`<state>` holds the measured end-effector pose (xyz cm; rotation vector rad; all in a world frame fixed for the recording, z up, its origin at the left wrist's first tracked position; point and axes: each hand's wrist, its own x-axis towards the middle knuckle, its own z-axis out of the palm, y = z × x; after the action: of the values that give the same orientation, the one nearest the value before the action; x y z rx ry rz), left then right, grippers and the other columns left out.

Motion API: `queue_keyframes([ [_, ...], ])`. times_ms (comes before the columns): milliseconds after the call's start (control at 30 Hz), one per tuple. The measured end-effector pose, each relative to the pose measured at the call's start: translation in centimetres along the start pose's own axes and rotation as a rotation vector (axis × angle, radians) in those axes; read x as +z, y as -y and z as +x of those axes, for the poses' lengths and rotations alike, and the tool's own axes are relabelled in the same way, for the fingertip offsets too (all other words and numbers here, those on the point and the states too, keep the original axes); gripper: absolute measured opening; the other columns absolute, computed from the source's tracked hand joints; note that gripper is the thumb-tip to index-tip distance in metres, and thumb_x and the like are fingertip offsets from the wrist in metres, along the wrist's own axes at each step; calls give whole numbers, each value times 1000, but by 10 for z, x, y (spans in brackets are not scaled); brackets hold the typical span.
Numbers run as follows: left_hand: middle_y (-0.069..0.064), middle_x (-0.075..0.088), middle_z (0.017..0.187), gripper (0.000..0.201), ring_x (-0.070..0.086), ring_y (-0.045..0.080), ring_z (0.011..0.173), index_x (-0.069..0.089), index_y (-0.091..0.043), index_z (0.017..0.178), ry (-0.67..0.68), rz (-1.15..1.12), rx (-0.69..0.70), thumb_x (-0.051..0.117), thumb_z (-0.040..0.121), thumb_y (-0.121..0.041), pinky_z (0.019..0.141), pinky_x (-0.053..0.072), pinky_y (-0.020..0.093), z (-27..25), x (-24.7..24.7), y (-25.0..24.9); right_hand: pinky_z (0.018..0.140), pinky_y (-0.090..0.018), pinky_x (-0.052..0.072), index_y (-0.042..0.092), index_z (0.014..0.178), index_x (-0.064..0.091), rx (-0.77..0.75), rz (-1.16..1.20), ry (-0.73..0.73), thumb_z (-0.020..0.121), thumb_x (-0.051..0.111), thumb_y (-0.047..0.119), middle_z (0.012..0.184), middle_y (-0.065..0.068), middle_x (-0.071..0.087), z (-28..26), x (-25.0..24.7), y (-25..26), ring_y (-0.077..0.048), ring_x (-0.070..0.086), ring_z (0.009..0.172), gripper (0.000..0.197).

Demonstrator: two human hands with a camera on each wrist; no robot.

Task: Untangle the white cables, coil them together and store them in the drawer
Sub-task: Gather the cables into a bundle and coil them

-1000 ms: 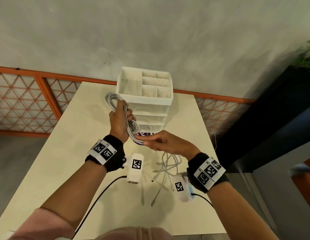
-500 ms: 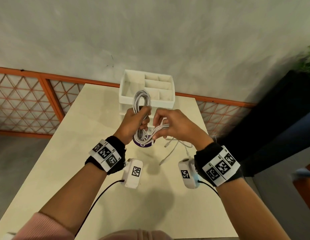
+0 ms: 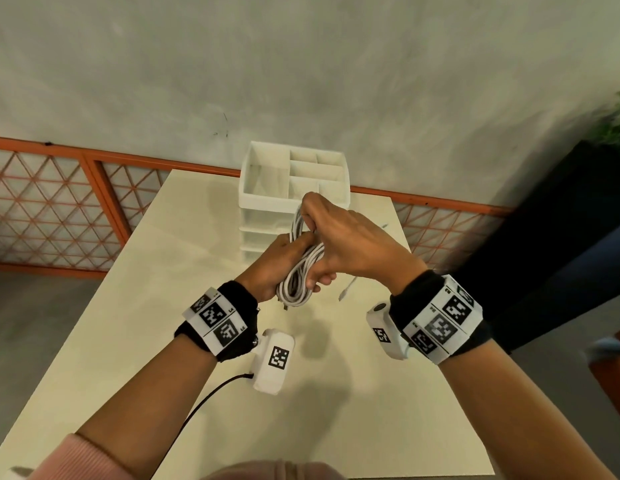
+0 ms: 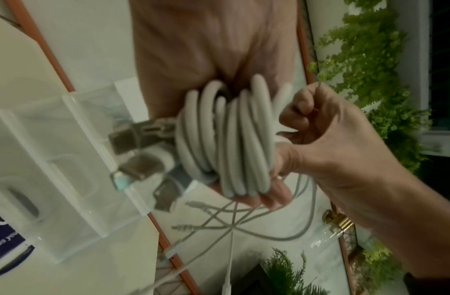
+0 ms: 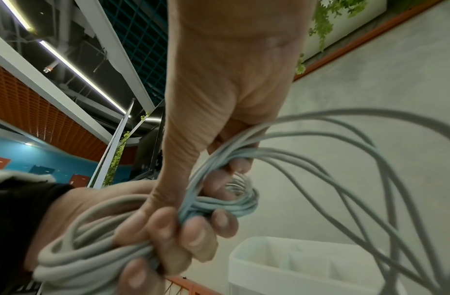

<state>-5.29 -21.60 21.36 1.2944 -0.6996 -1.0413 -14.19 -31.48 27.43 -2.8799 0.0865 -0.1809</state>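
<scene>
Over the table's middle my left hand (image 3: 279,271) grips a coil of white cables (image 3: 298,282), fingers curled through the loops. My right hand (image 3: 339,233) reaches over the coil's top and grips several strands there. In the left wrist view the coil (image 4: 226,139) is wrapped round my left fingers (image 4: 269,195), with USB plugs (image 4: 142,159) sticking out of it and loose ends (image 4: 231,219) hanging below. The right wrist view shows my right hand (image 5: 218,99) clutching strands (image 5: 319,159) that arc away. The white drawer unit (image 3: 294,202) stands just behind the hands.
The unit has an open-top divided tray (image 3: 267,199) above stacked drawer fronts (image 3: 263,233). A loose plug end (image 3: 346,292) hangs near the cream table (image 3: 163,306). A dark blue printed item (image 4: 3,239) lies at the unit's foot. An orange lattice rail (image 3: 59,209) runs behind.
My right hand has swung up and over the coil's top, drawing the loose strands up off the table. The left hand holding the coil has shifted right, toward the drawer unit.
</scene>
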Motion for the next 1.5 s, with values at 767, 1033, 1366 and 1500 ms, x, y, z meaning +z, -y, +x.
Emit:
queue_keyframes([
  [767,2,55,48,43,50,19,45,53,-6,61,80,201,156,43,99,-25,53,46,25,0,1,18,54,-25,26,17,90,30,236,251,-44,50,88,49,74,9,34,-14,3,-24,-10,31,62,77],
  [1033,-2,56,66,22,55,14,58,59,-16,74,381,-20,47,73,79,-33,65,52,28,1,-11,30,52,-19,30,15,88,31,198,233,-24,52,90,42,74,7,33,-10,0,-25,-9,27,61,74],
  [1366,5,57,75,22,59,13,61,59,-5,92,378,157,-2,71,75,-10,68,53,27,2,-26,21,54,-19,42,12,85,52,316,327,214,63,83,45,75,-4,61,-16,-15,-38,-9,56,52,50],
  [1500,16,53,77,45,56,16,58,57,2,99,328,178,-25,76,67,-24,65,52,31,3,-29,26,60,-22,40,12,73,67,290,209,448,78,68,51,59,0,59,-18,-24,-43,-10,52,55,39],
])
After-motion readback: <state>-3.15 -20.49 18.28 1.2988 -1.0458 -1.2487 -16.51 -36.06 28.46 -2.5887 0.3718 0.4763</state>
